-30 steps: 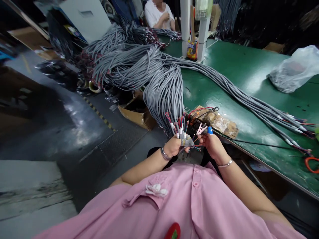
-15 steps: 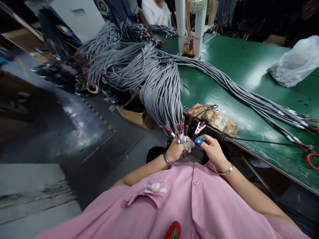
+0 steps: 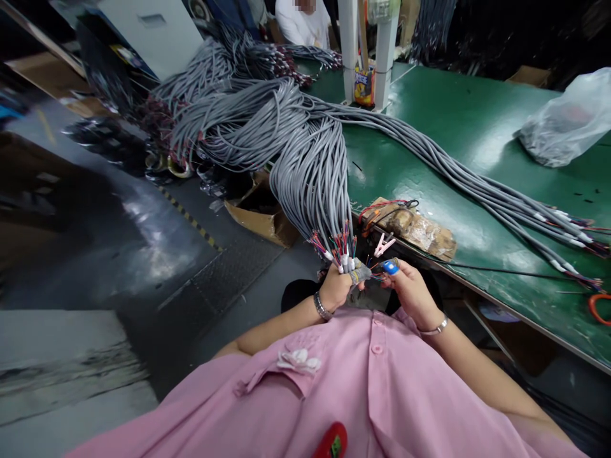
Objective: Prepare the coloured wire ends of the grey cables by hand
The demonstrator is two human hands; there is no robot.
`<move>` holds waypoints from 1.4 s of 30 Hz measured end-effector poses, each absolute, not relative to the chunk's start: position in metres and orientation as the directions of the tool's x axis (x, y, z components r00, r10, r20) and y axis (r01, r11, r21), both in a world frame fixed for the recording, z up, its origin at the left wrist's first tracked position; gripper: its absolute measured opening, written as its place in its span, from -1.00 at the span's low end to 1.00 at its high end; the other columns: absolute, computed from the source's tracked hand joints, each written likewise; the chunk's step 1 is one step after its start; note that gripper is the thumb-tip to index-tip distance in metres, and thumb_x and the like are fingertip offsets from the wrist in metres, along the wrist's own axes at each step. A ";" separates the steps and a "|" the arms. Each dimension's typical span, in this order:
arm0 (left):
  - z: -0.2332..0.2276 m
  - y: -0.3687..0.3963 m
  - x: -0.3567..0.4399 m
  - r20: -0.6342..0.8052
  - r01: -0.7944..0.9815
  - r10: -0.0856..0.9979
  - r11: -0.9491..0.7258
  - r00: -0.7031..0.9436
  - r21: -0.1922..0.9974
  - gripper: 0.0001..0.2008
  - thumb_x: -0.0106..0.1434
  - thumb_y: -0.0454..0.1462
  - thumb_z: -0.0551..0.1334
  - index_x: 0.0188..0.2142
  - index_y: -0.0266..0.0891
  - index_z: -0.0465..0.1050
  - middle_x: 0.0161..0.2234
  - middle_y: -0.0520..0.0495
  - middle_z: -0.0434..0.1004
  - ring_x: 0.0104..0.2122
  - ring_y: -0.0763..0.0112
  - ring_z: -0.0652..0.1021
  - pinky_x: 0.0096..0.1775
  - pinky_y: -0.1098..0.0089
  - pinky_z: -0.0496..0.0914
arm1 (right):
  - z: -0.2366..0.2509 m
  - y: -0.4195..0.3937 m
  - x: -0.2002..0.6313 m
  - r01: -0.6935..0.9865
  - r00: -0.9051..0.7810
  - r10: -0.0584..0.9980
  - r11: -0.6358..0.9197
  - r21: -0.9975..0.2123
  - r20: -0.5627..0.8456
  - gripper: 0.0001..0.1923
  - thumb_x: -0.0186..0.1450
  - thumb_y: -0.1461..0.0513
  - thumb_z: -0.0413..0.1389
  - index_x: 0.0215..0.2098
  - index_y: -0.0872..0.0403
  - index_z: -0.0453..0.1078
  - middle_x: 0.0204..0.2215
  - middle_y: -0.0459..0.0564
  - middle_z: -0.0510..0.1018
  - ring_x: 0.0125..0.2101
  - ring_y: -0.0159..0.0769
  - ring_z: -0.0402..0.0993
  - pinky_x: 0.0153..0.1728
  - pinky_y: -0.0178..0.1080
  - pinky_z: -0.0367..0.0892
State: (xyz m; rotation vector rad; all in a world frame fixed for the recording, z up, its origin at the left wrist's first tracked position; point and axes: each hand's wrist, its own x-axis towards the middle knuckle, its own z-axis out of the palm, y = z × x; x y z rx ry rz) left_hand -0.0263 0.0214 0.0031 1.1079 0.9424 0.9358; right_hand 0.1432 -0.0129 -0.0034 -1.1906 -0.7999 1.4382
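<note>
- Green counter (image 3: 468, 127) fills the upper right of the frame, strewn with grey cables (image 3: 305, 152).
- Left hand (image 3: 337, 286), at centre, is clenched round a cable bunch (image 3: 344, 254) with stripped, coloured wire ends up.
- Right hand (image 3: 408, 289), blue-capped finger (image 3: 390, 267), pinches thin wires (image 3: 375, 275) beside that bunch.
- Judging by the piles, most cables seem left; those at far right (image 3: 568, 238) may be done.

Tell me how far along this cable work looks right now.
Possibly done: a spread of grey cables lies across the green bench, coloured ends out. In hand: the left hand grips a cable bunch by its stripped ends while the right hand fingers single wires. Left: a large heap behind looks untouched.
</note>
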 end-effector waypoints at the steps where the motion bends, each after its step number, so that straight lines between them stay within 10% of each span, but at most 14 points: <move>1: 0.003 0.022 -0.026 -0.141 -0.148 0.933 0.198 0.330 0.969 -0.71 0.06 -0.14 0.33 -0.64 -0.29 0.41 -0.70 0.01 0.38 -0.64 0.51 0.39 -0.48 0.43 0.28 | -0.006 -0.010 0.146 -0.345 0.050 0.961 -0.240 -0.907 -0.273 -0.65 0.15 -0.07 0.21 -0.37 0.05 0.48 -0.50 -0.09 0.50 -0.54 -0.41 0.33 -0.43 -0.29 0.31; 15: 0.010 0.036 -0.013 -0.153 -0.204 0.894 0.257 0.420 0.945 -0.67 0.05 -0.16 0.33 -0.69 -0.30 0.34 -0.74 0.02 0.34 -0.70 0.55 0.34 -0.54 0.45 0.22 | -0.001 0.037 0.138 -0.521 -0.062 0.951 -0.291 -0.802 -0.304 -0.41 0.07 -0.28 0.11 -0.37 0.06 0.46 -0.53 -0.05 0.50 -0.55 -0.34 0.40 -0.49 -0.26 0.33; 26: 0.012 0.034 -0.012 -0.179 -0.139 0.893 0.256 0.412 0.957 -0.67 0.04 -0.19 0.34 -0.71 -0.30 0.34 -0.76 0.03 0.33 -0.71 0.56 0.32 -0.54 0.45 0.20 | -0.013 0.043 0.130 -0.773 -0.083 0.948 -0.257 -0.580 -0.309 -0.61 0.12 -0.09 0.24 -0.36 0.05 0.42 -0.57 -0.11 0.52 -0.56 -0.36 0.43 -0.51 -0.29 0.38; 42: 0.011 0.028 -0.019 -0.187 -0.200 0.920 0.267 0.346 0.943 -0.75 0.04 -0.21 0.30 -0.65 -0.31 0.42 -0.74 0.00 0.37 -0.70 0.51 0.37 -0.55 0.45 0.23 | -0.016 0.036 0.139 -0.711 -0.056 0.968 -0.210 -0.671 -0.244 -0.70 0.23 0.01 0.18 -0.35 0.10 0.46 -0.49 -0.06 0.56 -0.51 -0.39 0.45 -0.47 -0.34 0.38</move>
